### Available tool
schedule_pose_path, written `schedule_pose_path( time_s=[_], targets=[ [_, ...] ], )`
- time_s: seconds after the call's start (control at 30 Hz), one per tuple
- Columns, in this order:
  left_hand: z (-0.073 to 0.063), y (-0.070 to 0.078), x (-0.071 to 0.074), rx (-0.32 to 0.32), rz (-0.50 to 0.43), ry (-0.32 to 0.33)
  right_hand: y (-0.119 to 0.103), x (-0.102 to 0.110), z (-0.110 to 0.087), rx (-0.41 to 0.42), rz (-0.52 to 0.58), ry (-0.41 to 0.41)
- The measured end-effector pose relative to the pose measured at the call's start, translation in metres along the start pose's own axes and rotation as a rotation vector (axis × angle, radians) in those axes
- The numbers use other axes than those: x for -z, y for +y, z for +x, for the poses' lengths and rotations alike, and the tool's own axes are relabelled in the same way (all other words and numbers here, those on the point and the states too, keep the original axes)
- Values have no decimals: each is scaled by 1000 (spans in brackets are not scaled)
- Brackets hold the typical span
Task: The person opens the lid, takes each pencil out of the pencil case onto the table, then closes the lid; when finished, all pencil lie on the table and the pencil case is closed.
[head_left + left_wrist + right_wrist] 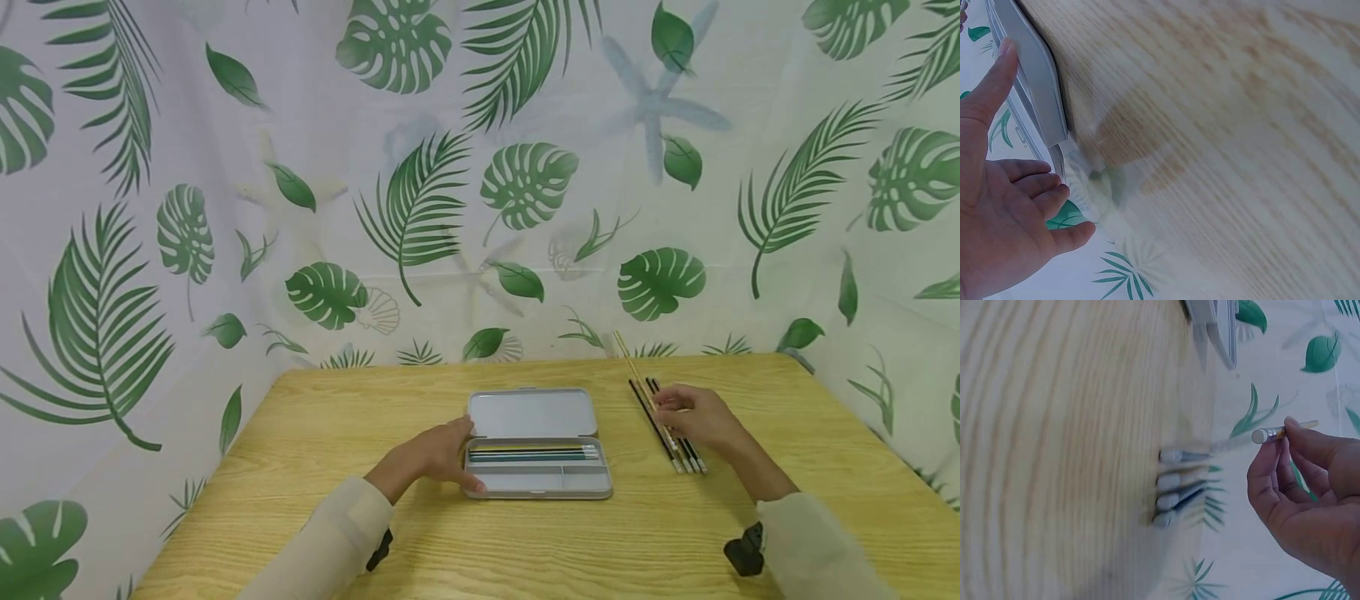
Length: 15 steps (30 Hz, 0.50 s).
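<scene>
A pale grey pencil case (538, 493) lies with its lid (531, 414) folded back. Inside its long rear compartment are several pencils (532, 454), green, yellow and dark. My left hand (442, 454) touches the case's left end, thumb (1004, 69) against its front corner and the other fingers loosely extended near the hinge. My right hand (697, 414) pinches a yellow pencil (1275, 433) between thumb and fingers, its white eraser end toward me and raised off the table. Beneath that hand lie several loose pencils (651, 417), mostly black, with their eraser ends toward me.
The wood-grain table (525, 550) reaches back to a white curtain (450, 225) printed with green leaves. This curtain also hangs along the left and right sides. Dark wrist devices (745, 550) sit at both sleeves.
</scene>
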<state>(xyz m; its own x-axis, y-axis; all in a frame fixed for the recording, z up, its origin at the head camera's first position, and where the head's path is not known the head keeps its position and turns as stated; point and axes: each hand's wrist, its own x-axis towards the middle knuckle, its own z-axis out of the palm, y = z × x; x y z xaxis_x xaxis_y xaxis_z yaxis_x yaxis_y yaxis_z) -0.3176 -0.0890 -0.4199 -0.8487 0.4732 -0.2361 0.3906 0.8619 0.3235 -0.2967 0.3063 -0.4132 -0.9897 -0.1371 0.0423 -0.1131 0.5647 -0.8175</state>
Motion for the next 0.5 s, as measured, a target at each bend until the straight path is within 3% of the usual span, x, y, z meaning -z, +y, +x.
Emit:
schedule_pose_path(
  time_s=[0.23, 0.5],
  targets=[
    [1, 0, -1, 4, 7, 0, 25, 22, -8, -133, 49, -5],
    [0, -1, 0, -2, 0, 3, 46, 30, -9, -258, -26, 22]
  ],
)
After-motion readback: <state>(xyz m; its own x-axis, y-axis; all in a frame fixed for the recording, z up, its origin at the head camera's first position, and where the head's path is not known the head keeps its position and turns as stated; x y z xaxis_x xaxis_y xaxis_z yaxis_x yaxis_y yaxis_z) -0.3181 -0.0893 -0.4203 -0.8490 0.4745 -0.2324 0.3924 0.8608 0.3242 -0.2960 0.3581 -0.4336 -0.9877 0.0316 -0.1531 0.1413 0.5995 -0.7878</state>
